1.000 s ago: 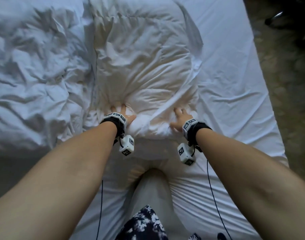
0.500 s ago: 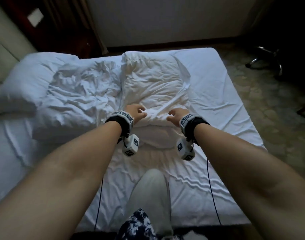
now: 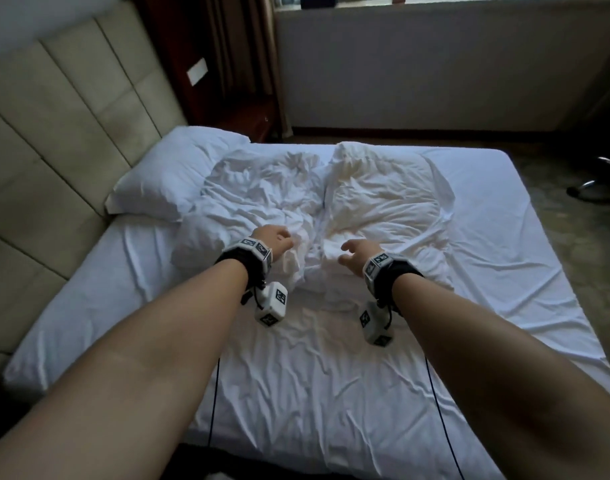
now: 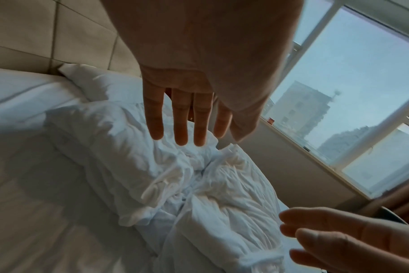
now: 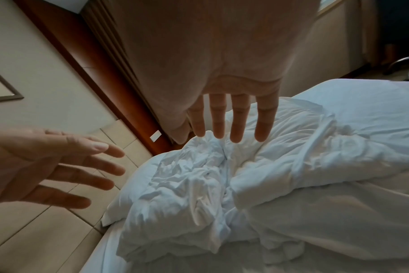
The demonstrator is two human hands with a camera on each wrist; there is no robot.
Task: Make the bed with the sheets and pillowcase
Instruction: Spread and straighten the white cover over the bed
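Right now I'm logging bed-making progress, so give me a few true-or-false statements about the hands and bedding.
1. Both hands hold nothing. True: the left hand and right hand hover with fingers spread.
2. A smooth pillow lies by the headboard. True.
3. The crumpled bedding is spread flat. False: it lies bunched mid-bed.
4. The mattress is bare. False: a white sheet covers it.

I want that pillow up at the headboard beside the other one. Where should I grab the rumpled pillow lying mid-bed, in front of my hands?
Probably its near short end, one hand at each corner. The rumpled pillow lies lengthwise away from you, that end just beyond your open left hand and right hand, so come from your side, over the fitted sheet.
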